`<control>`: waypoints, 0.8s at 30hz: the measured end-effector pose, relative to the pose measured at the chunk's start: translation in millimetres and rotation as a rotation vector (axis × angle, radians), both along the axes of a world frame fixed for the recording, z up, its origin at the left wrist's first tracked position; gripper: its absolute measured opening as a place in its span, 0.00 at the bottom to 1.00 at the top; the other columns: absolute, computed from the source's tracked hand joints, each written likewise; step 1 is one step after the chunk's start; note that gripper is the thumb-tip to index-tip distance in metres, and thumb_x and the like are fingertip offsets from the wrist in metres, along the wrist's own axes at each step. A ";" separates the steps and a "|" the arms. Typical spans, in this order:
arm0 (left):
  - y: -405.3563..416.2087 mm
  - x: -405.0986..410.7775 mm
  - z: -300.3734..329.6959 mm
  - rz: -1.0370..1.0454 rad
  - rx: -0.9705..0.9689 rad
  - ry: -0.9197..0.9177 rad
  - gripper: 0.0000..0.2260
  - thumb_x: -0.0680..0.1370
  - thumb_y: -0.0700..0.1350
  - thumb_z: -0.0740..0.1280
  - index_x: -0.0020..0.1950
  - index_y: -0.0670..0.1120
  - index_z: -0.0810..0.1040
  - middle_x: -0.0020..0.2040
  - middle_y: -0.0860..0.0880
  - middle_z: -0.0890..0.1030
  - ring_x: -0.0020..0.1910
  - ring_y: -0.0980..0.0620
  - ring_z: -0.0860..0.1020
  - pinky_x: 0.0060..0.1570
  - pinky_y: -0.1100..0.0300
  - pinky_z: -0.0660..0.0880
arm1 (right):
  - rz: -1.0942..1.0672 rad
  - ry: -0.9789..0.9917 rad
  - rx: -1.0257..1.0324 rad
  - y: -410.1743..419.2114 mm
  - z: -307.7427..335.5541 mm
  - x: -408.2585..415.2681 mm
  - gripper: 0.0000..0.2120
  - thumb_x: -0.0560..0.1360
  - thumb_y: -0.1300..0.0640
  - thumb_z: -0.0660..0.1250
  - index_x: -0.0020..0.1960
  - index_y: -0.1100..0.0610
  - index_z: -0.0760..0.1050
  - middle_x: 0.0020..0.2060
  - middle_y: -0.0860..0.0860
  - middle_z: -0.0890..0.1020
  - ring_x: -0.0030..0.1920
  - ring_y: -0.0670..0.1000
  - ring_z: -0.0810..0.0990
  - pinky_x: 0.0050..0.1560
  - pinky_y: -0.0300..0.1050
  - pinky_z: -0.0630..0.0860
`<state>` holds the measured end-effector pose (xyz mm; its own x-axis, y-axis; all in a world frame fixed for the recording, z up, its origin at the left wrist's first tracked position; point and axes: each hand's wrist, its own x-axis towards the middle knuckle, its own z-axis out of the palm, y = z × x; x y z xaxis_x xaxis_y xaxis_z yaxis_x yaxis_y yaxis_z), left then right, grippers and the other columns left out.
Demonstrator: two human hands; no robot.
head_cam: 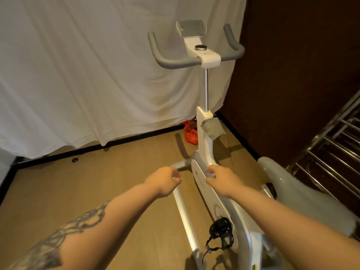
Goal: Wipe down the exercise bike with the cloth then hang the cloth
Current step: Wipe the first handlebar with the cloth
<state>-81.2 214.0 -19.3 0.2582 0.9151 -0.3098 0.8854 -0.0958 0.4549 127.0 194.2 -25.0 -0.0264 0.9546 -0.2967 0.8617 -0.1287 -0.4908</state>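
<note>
White frame: the exercise bike (204, 133) stands on the wooden floor (97, 191), its handlebars (175, 64) at the far end toward the draped sheet (78, 75).
Cloth: a grey-green cloth (213, 128) hangs on the bike's upright column, just below the collar where the metal post enters, well above the flywheel cover (210, 191).
Left hand: the left hand (163, 179) hovers just left of the flywheel cover, fingers curled loosely inward and holding nothing (whether it touches the frame is unclear).
Right hand: the right hand (222, 177) is at the front edge of the flywheel cover, fingers bent over the rim; whether they actually clamp it cannot be told.
Pedal: a black strapped pedal (221, 233) sits low on the bike's near side.
Saddle: the pale saddle (292, 191) lies right of the cover.
Rack: a metal rack (331, 152) stands right of the bike.
Red bag: a red bag (190, 133) lies on the floor behind the column.
</note>
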 end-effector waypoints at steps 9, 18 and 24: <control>127.2 -70.2 -5.6 -0.203 -0.034 0.057 0.11 0.79 0.50 0.60 0.57 0.51 0.79 0.57 0.49 0.80 0.54 0.49 0.77 0.54 0.54 0.75 | -0.238 0.078 -0.005 67.8 -6.0 -69.0 0.18 0.79 0.53 0.61 0.68 0.50 0.70 0.63 0.52 0.77 0.57 0.54 0.77 0.57 0.52 0.76; 207.0 8.3 -19.3 -0.487 -0.088 -0.033 0.10 0.79 0.48 0.60 0.56 0.49 0.78 0.56 0.48 0.80 0.54 0.48 0.77 0.53 0.54 0.75 | -0.366 -0.028 -0.012 134.2 -18.9 -34.5 0.19 0.78 0.51 0.61 0.69 0.48 0.70 0.66 0.49 0.75 0.61 0.51 0.76 0.57 0.50 0.76; 274.2 48.5 -33.5 -0.557 -0.108 -0.018 0.08 0.79 0.48 0.59 0.53 0.53 0.76 0.58 0.49 0.78 0.56 0.48 0.76 0.54 0.53 0.75 | -0.435 -0.023 -0.026 180.9 -35.5 -4.2 0.18 0.79 0.51 0.61 0.69 0.48 0.69 0.66 0.47 0.74 0.61 0.50 0.75 0.58 0.49 0.76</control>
<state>-32.7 488.2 -52.8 0.6990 0.6024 -0.3853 0.7064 -0.4979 0.5030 122.8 375.1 -60.6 0.3835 0.8676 -0.3164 0.7354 -0.4942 -0.4636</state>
